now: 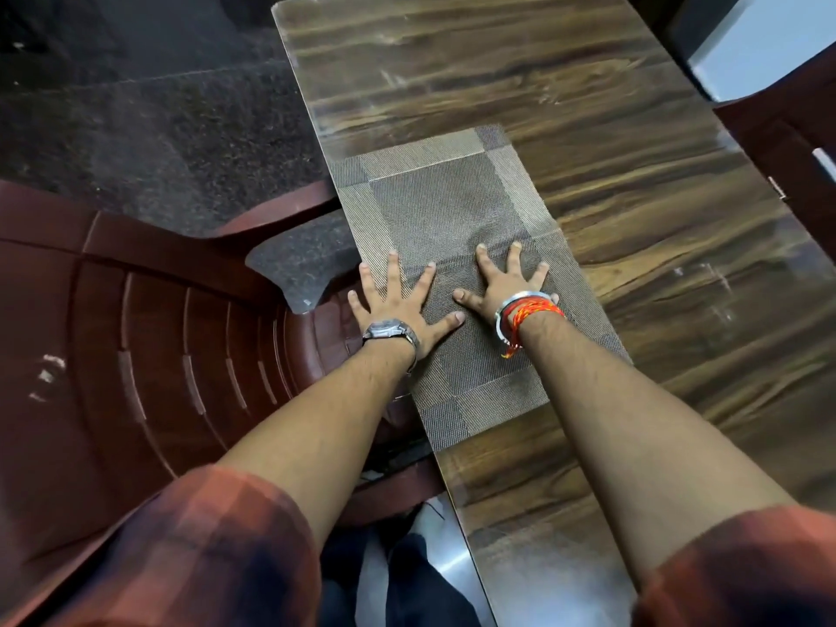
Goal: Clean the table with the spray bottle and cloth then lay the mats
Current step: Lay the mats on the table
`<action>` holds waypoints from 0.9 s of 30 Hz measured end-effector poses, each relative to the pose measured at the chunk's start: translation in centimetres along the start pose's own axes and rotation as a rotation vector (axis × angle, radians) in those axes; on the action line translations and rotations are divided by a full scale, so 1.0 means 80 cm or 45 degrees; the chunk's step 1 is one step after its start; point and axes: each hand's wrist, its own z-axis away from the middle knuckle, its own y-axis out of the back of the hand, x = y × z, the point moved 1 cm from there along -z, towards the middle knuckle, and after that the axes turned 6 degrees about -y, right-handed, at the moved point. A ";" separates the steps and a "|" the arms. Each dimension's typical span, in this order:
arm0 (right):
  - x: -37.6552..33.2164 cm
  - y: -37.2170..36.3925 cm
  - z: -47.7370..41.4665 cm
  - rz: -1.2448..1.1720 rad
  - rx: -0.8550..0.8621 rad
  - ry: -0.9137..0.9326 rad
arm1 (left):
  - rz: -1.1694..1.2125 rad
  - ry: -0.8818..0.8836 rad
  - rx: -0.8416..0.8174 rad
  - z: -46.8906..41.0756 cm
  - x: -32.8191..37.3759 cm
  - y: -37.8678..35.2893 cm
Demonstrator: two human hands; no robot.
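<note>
A woven grey-brown mat (434, 205) lies flat along the left edge of the dark wooden table (588, 142). My left hand (398, 300) presses flat on the mat near the table's edge, fingers spread, a watch on the wrist. My right hand (506, 282) presses flat on the mat just to the right of it, fingers spread, with a bangle and red thread on the wrist. A slight crease runs across the mat at my fingertips. No spray bottle or cloth is in view.
A maroon plastic chair (149, 332) stands close against the table's left side, below my left arm. Another dark chair (787, 142) stands at the table's right side. The floor (149, 129) at the upper left is dark and speckled.
</note>
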 end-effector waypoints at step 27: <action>0.373 -0.090 0.356 -0.449 0.946 -0.801 | -0.190 -1.119 -0.132 0.204 0.303 -0.100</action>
